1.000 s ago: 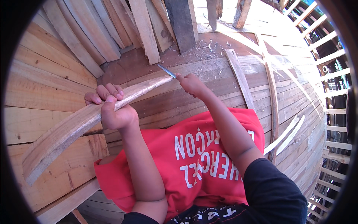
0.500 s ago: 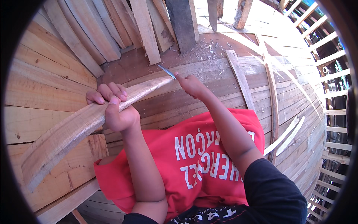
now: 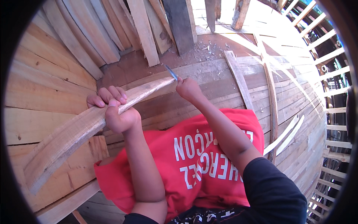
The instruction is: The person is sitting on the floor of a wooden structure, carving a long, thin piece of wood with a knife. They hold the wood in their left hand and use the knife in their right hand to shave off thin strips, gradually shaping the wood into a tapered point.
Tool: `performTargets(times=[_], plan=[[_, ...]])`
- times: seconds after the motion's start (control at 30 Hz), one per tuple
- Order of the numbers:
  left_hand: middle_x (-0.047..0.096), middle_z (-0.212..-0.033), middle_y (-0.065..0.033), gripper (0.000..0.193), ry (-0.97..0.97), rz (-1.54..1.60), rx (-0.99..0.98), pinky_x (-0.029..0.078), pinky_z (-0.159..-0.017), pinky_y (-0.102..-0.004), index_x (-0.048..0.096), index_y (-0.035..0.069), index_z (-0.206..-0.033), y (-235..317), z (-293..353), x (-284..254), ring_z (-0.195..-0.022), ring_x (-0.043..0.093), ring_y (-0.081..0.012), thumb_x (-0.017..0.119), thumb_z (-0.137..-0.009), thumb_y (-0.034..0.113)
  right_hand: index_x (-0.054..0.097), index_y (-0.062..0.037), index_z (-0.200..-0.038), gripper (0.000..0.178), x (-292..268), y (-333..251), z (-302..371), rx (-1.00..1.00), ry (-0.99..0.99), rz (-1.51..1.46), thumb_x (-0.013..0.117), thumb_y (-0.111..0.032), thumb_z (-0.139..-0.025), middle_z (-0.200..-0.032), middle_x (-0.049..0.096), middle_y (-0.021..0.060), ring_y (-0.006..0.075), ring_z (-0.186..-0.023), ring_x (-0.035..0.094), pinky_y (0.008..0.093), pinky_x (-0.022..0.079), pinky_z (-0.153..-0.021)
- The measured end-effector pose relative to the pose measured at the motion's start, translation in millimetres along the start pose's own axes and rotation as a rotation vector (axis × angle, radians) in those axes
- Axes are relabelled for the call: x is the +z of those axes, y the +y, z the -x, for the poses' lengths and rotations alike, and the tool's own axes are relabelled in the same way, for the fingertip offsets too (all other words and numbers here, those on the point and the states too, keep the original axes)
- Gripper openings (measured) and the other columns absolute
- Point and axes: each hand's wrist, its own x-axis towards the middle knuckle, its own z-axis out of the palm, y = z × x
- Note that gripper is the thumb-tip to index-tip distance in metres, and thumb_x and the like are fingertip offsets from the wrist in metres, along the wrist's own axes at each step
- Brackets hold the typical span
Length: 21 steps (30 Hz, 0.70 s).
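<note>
The curved wooden piece [image 3: 71, 130] is lying across the left hand [image 3: 121, 115], its long axis running from the broad end, to the left of that hand and nearer the body, to the narrow end, to its right and farther from the body. The narrow end is sitting just beside the right hand [image 3: 187, 89], which is the nearer hand to that end; the left hand is nearer the middle.

The left hand is grasping the piece: the fingers are curling over the far edge, and the thumb is pressing on the near side. The right hand is clenching a knife [image 3: 171, 72]; the fist is hiding the handle. The blade is projecting beyond the right hand, away from the body and slightly leftward, crossing the line of the narrow end. Whether blade and wood are touching, one cannot tell.

Below both hands, a red cloth [image 3: 156, 156] is covering the lap. Beyond the right hand, wood shavings [image 3: 205, 52] are lying scattered on the planked floor [image 3: 209, 71]. To the right of that hand, a flat board [image 3: 238, 78] and a long batten [image 3: 271, 89] are resting on the planks. Beyond the left hand, upright timbers [image 3: 143, 33] are standing in a row.
</note>
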Motion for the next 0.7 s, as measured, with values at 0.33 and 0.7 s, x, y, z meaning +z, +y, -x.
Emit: performTargets(times=[0.33, 0.7], plan=[[0.032, -0.062, 0.0004, 0.023, -0.022, 0.016, 0.032, 0.035, -0.054, -0.027, 0.035, 0.014, -0.082, 1.7, 1.2, -0.4, -0.052, 0.032, -0.0116, 0.049, -0.065, 0.008, 0.065, 0.0084, -0.099, 0.054, 0.7, -13.9, 14.0, -0.058, -0.045, -0.051, 0.036, -0.037, -0.099, -0.101, 0.065, 0.0329, 0.0486, -0.104, 0.06, 0.051, 0.046, -0.092], [0.032, -0.06, 0.0018, 0.021, 0.017, 0.019, 0.061, 0.034, -0.052, -0.0261, 0.036, 0.014, -0.082, 0.7, -1.9, -3.2, -0.05, 0.032, -0.0111, 0.047, -0.066, 0.008, 0.065, 0.0077, -0.101, 0.054, 0.5, -26.3, 23.2, 0.021, -0.084, -0.124, 0.035, -0.037, -0.101, -0.102, 0.065, 0.0313, 0.0455, -0.102, 0.062, 0.05, 0.047, -0.09]])
